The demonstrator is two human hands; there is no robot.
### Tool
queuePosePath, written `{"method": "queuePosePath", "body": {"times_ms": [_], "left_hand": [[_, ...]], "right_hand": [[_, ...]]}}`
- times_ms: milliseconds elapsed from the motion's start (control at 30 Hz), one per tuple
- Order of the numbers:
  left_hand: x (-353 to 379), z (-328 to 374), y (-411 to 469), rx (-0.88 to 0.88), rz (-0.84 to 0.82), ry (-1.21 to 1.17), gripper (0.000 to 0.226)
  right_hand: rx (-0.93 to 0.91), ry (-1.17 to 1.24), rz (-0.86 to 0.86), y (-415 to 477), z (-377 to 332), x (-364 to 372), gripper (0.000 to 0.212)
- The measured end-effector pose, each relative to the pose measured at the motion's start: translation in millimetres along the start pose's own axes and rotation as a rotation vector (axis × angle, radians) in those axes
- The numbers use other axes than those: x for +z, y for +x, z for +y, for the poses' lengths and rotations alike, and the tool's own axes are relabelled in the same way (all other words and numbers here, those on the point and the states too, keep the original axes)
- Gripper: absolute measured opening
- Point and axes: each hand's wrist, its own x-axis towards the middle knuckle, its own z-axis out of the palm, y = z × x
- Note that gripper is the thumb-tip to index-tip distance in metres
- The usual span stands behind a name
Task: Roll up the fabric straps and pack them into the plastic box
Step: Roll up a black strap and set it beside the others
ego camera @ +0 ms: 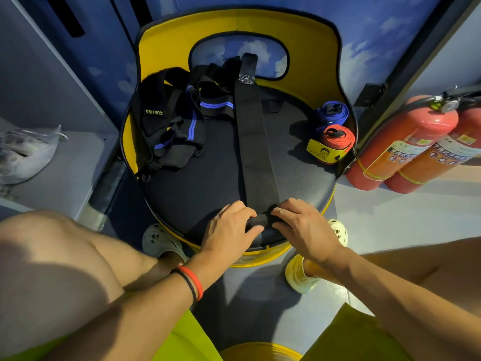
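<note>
A long black fabric strap [253, 142] lies stretched along the dark seat of a yellow chair [197, 188], running from the backrest toward me. Its near end is a small roll at the seat's front edge. My left hand [230, 227] and my right hand [302, 225] pinch that roll from either side, fingers curled on it. A tangle of black straps with blue stripes [179, 121] sits at the seat's back left. Rolled blue [331, 113] and red [337, 140] straps with a yellow label lie at the right. No plastic box is in view.
Two red fire extinguishers [406, 149] stand on the floor to the right of the chair. A clear plastic bag [26, 152] lies on a shelf at the left. My knees and feet flank the chair's front.
</note>
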Motion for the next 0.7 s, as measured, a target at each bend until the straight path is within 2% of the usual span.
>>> {"method": "queuePosePath", "body": {"times_ms": [67,133,300,400,500,700], "left_hand": [[0,0,3,0.0,-0.023,0.024,0.04],[-1,1,5,-0.024,0.005,0.006,0.037],[-5,-3,11,-0.203,-0.017,-0.225,0.027],[-9,-2,12,-0.328,0.019,-0.355,0.019],[-12,1,13,-0.421,-0.004,-0.367,0.018],[-13,6,11,-0.488,-0.069,-0.368,0.017]], "right_hand": [[0.037,0.035,0.01,1,-1,0,0.028],[0.073,0.065,0.012,3,-1,0,0.028],[0.183,0.165,0.006,11,-3,-5,0.027],[0.243,0.259,0.028,12,-4,-9,0.015],[0.333,0.319,0.014,14,-4,-9,0.014],[0.467,0.426,-0.029,14,-9,-11,0.019]]}}
